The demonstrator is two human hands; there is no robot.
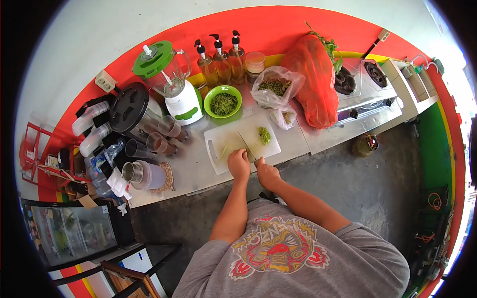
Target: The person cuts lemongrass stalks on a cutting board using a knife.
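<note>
A white cutting board point(223, 134) lies on the steel counter in front of me. My right hand point(269, 174) is closed around the handle of a knife point(247, 144), whose blade points away across the board. Close beside the blade, my left hand point(239, 164) rests on the board with its fingers curled; what they press on is hidden. Thin pale-green stalks point(222, 153) lie just left of that hand. Beyond the knife, to the right, sits a small heap of chopped green vegetable point(264, 135). A green bowl point(206, 107) of chopped greens stands behind the board.
A blender point(183, 102), pump bottles point(222, 68) and a clear bag of greens point(293, 89) line the back. Right of them are a large red bag point(313, 79) and a gas stove point(367, 99). Cups point(161, 144) and a metal-topped jug point(149, 175) stand left.
</note>
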